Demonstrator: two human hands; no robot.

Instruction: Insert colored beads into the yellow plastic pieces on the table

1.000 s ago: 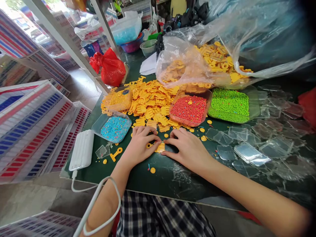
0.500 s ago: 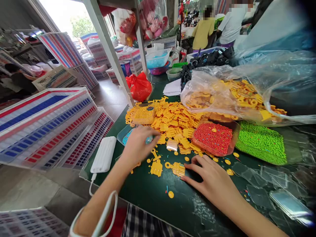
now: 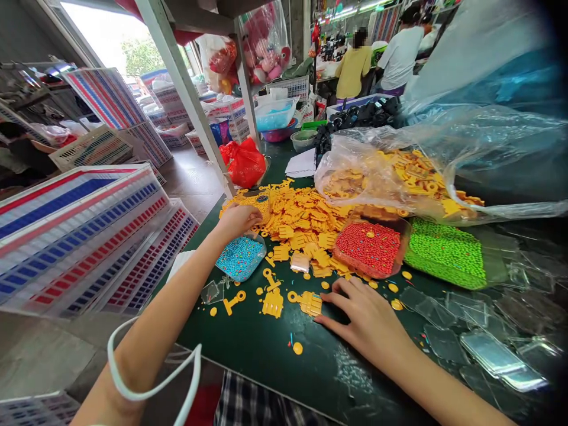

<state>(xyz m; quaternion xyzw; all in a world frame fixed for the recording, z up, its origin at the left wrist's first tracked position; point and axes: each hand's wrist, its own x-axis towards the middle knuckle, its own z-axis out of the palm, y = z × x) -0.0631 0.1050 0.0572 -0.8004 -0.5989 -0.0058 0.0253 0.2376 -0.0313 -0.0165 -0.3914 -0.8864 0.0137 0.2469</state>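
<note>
The right hand (image 3: 361,316) is laid on the green tabletop (image 3: 266,349) at lower centre, its fingers (image 3: 341,288) spread, just beside a yellow plastic piece (image 3: 311,303). The left hand (image 3: 237,222) is held at upper centre, near a tray of blue beads (image 3: 241,258) (fingers bunched together, any pinch hidden).

Left of the white shelf post (image 3: 189,100), daylight pours through a bright opening (image 3: 110,44) showing a tree, while striped plastic crates (image 3: 106,109) stand stacked on the grey floor (image 3: 193,180).
</note>
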